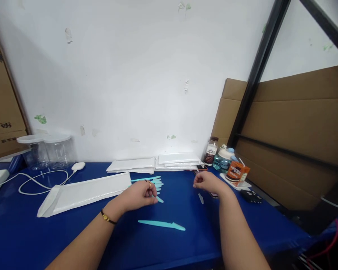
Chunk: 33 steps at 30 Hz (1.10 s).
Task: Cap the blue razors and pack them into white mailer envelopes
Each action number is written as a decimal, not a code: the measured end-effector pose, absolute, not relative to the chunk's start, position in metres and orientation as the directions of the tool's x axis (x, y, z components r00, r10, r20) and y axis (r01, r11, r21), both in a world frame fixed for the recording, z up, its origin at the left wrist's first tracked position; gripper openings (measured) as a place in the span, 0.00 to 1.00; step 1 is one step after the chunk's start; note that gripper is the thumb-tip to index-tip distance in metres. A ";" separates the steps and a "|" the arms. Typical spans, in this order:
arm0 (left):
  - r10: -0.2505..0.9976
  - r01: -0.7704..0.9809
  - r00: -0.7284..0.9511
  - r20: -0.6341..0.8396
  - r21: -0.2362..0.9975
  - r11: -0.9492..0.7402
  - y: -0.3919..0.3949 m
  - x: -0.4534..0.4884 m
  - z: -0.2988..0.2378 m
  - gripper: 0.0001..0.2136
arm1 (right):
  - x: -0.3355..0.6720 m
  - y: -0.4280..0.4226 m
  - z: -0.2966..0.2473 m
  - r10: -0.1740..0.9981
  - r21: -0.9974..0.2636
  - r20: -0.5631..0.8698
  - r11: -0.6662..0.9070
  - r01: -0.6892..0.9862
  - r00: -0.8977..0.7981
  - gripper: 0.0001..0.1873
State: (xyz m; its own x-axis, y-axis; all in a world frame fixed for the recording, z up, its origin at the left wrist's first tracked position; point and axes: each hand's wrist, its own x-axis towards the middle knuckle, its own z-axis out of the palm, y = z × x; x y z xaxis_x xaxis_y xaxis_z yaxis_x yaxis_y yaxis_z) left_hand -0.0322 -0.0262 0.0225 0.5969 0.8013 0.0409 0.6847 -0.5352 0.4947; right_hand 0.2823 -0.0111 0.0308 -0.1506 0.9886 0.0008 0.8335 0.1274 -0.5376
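My left hand (141, 195) is closed on a light blue plastic knife (159, 199), whose tip pokes out to the right of the fingers. Just behind it lies a small pile of the same blue knives (154, 181). One more blue knife (162, 224) lies flat on the blue table (22, 232) in front of me. My right hand (207, 182) hovers over the table with its fingers curled in; I cannot make out anything in it. A small pale piece (201, 198) lies on the table just below that hand.
A white padded envelope (84, 193) lies left of my left hand, with stacks of white envelopes (157, 163) by the wall. Clear jars (49, 150) and a white cable (42, 182) sit at left. Bottles (217, 155), an orange carton (237, 173) and cardboard (295, 123) stand at right.
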 end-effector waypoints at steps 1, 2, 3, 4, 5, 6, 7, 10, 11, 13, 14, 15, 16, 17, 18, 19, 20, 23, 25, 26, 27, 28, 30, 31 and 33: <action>0.754 0.646 0.657 -0.019 0.530 -0.549 -0.030 -0.030 0.023 0.14 | 0.289 -0.013 0.030 0.992 -0.523 -0.082 0.038 0.851 -0.095 0.06; 0.708 0.620 0.703 -0.069 0.548 -0.562 -0.033 -0.029 0.024 0.16 | 0.293 -0.014 0.028 0.987 -0.507 -0.157 -0.046 0.861 -0.040 0.08; 0.675 0.606 0.730 -0.102 0.552 -0.572 -0.036 -0.027 0.024 0.17 | 0.295 -0.015 0.027 0.975 -0.490 -0.220 -0.115 0.864 0.004 0.10; 0.658 0.604 0.742 -0.125 0.549 -0.577 -0.038 -0.026 0.023 0.17 | 0.295 -0.015 0.025 0.961 -0.475 -0.275 -0.162 0.865 0.029 0.12; 0.655 0.610 0.743 -0.140 0.544 -0.576 -0.039 -0.025 0.023 0.16 | 0.293 -0.016 0.022 0.947 -0.462 -0.321 -0.184 0.868 0.030 0.11; 0.663 0.623 0.734 -0.151 0.539 -0.567 -0.039 -0.024 0.022 0.13 | 0.288 -0.015 0.021 0.936 -0.449 -0.353 -0.181 0.875 0.013 0.09; 0.676 0.639 0.719 -0.159 0.532 -0.555 -0.039 -0.024 0.022 0.11 | 0.283 -0.015 0.019 0.931 -0.435 -0.366 -0.159 0.886 -0.013 0.07; 0.736 0.700 0.663 -0.142 0.467 -0.540 -0.036 -0.026 0.021 0.07 | 0.261 -0.012 0.015 0.972 -0.361 -0.217 0.009 0.932 -0.094 0.05; 0.759 0.721 0.641 -0.113 0.427 -0.545 -0.035 -0.027 0.021 0.06 | 0.254 -0.010 0.013 0.984 -0.324 -0.128 0.074 0.943 -0.122 0.07; 0.802 0.765 0.595 -0.047 0.338 -0.548 -0.031 -0.030 0.020 0.05 | 0.242 -0.009 0.011 0.977 -0.309 -0.012 0.198 0.930 -0.212 0.10; 0.819 0.784 0.574 -0.014 0.298 -0.545 -0.029 -0.032 0.019 0.05 | 0.238 -0.008 0.009 0.962 -0.349 0.001 0.255 0.902 -0.272 0.11; 0.831 0.801 0.556 0.010 0.263 -0.538 -0.027 -0.033 0.018 0.05 | 0.235 -0.008 0.008 0.943 -0.412 -0.007 0.301 0.860 -0.334 0.11; 0.840 0.813 0.542 0.028 0.237 -0.532 -0.025 -0.035 0.017 0.05 | 0.233 -0.007 0.007 0.920 -0.479 -0.020 0.335 0.811 -0.392 0.12; 0.847 0.823 0.531 0.038 0.216 -0.526 -0.023 -0.036 0.016 0.04 | 0.231 -0.007 0.006 0.900 -0.534 -0.027 0.356 0.767 -0.436 0.12; 0.851 0.830 0.523 0.044 0.201 -0.520 -0.021 -0.037 0.015 0.04 | 0.230 -0.007 0.005 0.884 -0.570 -0.031 0.368 0.734 -0.467 0.12; 0.854 0.834 0.518 0.047 0.192 -0.517 -0.020 -0.038 0.014 0.04 | 0.229 -0.008 0.005 0.874 -0.591 -0.028 0.377 0.713 -0.485 0.11; 0.856 0.838 0.514 0.048 0.187 -0.513 -0.020 -0.038 0.013 0.04 | 0.227 -0.008 0.005 0.866 -0.604 -0.023 0.386 0.697 -0.499 0.11; 0.858 0.838 0.511 0.051 0.193 -0.511 -0.021 -0.037 0.014 0.04 | 0.221 -0.011 0.005 0.840 -0.640 -0.009 0.412 0.648 -0.543 0.10; 0.859 0.836 0.510 0.052 0.205 -0.509 -0.022 -0.036 0.016 0.04 | 0.216 -0.012 0.005 0.830 -0.653 0.008 0.427 0.626 -0.558 0.10; 0.859 0.835 0.509 0.052 0.211 -0.508 -0.023 -0.036 0.017 0.03 | 0.214 -0.013 0.005 0.829 -0.653 0.017 0.433 0.621 -0.559 0.09; 0.860 0.835 0.508 0.053 0.214 -0.507 -0.023 -0.036 0.017 0.03 | 0.212 -0.013 0.005 0.829 -0.651 0.028 0.439 0.619 -0.559 0.09; 0.861 0.836 0.507 0.052 0.213 -0.505 -0.023 -0.036 0.017 0.03 | 0.211 -0.013 0.005 0.829 -0.647 0.039 0.446 0.618 -0.558 0.09; 0.861 0.838 0.506 0.054 0.210 -0.505 -0.023 -0.036 0.017 0.03 | 0.210 -0.014 0.005 0.827 -0.637 0.057 0.461 0.618 -0.559 0.09; 0.861 0.837 0.506 0.055 0.210 -0.505 -0.023 -0.036 0.017 0.03 | 0.211 -0.014 0.005 0.827 -0.632 0.062 0.466 0.620 -0.558 0.09; 0.860 0.835 0.507 0.052 0.216 -0.506 -0.022 -0.036 0.015 0.04 | 0.212 -0.014 0.006 0.830 -0.624 0.069 0.469 0.625 -0.554 0.10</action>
State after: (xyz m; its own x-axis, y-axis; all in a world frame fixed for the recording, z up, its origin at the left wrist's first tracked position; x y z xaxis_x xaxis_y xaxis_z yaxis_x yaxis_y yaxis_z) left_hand -0.0360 -0.0219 0.0154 0.5074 0.8601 0.0521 0.8351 -0.5057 0.2163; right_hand 0.2118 -0.0136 0.0056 -0.5541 0.8296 0.0686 0.6253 0.4692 -0.6236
